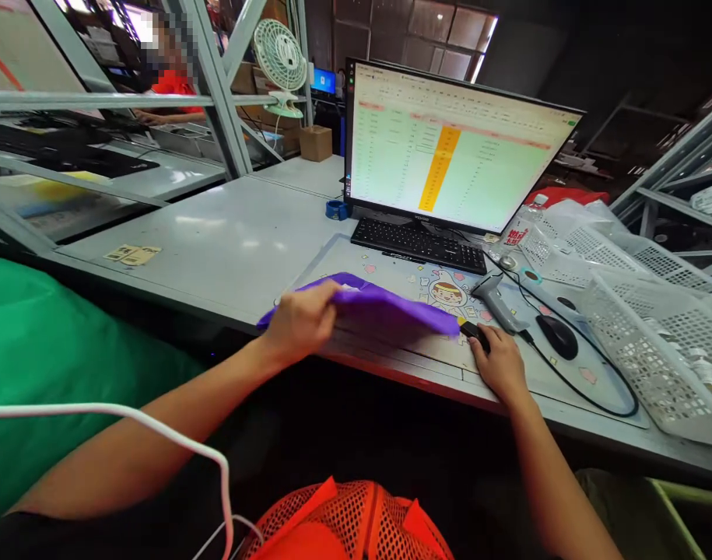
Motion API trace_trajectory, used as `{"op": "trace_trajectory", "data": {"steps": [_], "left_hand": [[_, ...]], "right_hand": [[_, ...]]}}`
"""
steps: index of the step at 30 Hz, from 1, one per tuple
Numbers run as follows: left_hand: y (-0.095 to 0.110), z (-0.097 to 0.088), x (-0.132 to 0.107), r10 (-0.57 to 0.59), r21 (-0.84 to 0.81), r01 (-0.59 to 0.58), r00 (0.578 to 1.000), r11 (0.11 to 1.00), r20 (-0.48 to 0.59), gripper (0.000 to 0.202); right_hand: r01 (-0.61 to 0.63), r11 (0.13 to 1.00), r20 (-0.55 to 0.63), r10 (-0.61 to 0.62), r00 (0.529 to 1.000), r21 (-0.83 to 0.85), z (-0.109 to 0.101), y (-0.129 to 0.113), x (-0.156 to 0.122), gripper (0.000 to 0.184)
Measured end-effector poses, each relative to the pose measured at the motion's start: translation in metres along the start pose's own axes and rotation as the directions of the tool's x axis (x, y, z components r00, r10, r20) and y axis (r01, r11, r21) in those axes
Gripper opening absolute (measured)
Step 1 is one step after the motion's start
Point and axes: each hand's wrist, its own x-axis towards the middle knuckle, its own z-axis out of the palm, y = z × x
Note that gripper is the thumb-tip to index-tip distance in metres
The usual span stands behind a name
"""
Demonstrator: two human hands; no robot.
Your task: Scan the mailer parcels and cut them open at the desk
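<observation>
My left hand [304, 320] is closed on the near edge of a purple plastic mailing bag [384, 311], which is tilted over the front of the desk mat and slightly blurred. Under the fingers of my right hand [500, 359] lies a small black object with a yellow end [473, 333]; its kind is hard to make out. That yellow end points at the bag's right corner. Just beyond my right hand, a grey barcode scanner [499, 302] rests on the printed desk mat [344, 260], its cable running right.
A monitor [449, 148] and black keyboard [419, 243] stand behind the mat. To the right are a mouse [557, 336] and white perforated baskets [653, 365]. Blue tape [336, 208] sits left of the monitor. A white cable [157, 426] crosses my left arm. Another person [177, 82] is at back left.
</observation>
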Motion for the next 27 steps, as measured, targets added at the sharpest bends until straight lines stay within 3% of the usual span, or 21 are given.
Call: {"op": "trace_trajectory", "data": {"steps": [3, 5, 8, 10, 12, 15, 18, 22, 24, 27], "left_hand": [[0.007, -0.039, 0.038, -0.197, 0.016, 0.213, 0.928, 0.977, -0.317, 0.030], [0.001, -0.051, 0.065, -0.263, 0.011, 0.286, 0.893, 0.958, -0.364, 0.045], [-0.022, -0.044, 0.100, -0.300, 0.058, 0.316, 0.935, 0.947, -0.191, 0.052], [-0.038, -0.024, 0.115, -0.258, 0.118, 0.257, 0.966, 0.959, -0.002, 0.046], [-0.048, 0.002, 0.120, -0.214, 0.200, 0.182, 0.965, 0.963, 0.150, 0.044], [-0.045, 0.039, 0.107, -0.199, 0.359, 0.111, 0.955, 0.926, 0.218, 0.044], [-0.029, 0.061, 0.071, -0.175, 0.393, 0.069, 0.955, 0.917, 0.240, 0.063], [-0.015, 0.074, 0.021, -0.197, 0.306, 0.049, 0.856, 0.951, 0.477, 0.085], [-0.014, 0.078, 0.008, -0.181, 0.282, 0.033, 0.838, 0.959, 0.515, 0.078], [-0.012, 0.081, 0.002, -0.138, 0.235, 0.028, 0.874, 0.972, 0.466, 0.057]], "right_hand": [[-0.001, 1.000, -0.011, 0.001, 1.000, 0.001, 0.001, 0.000, -0.001, 0.053], [0.003, 1.000, -0.026, -0.003, 1.000, 0.007, 0.002, 0.001, -0.001, 0.053], [0.024, 0.999, -0.064, -0.023, 0.998, 0.022, 0.005, 0.003, -0.001, 0.051], [0.042, 0.999, -0.091, -0.039, 0.995, 0.029, 0.008, 0.006, 0.000, 0.051], [0.055, 0.998, -0.112, -0.052, 0.992, 0.026, 0.010, 0.008, 0.001, 0.051], [0.062, 0.998, -0.121, -0.061, 0.991, 0.009, 0.011, 0.009, 0.001, 0.052], [0.065, 0.998, -0.122, -0.064, 0.990, 0.001, 0.010, 0.009, 0.000, 0.053], [0.066, 0.998, -0.121, -0.067, 0.990, -0.011, 0.009, 0.008, -0.001, 0.053], [0.059, 0.998, -0.121, -0.060, 0.991, -0.016, 0.008, 0.008, -0.001, 0.054], [0.059, 0.998, -0.126, -0.058, 0.990, 0.007, 0.009, 0.009, 0.000, 0.055]]}}
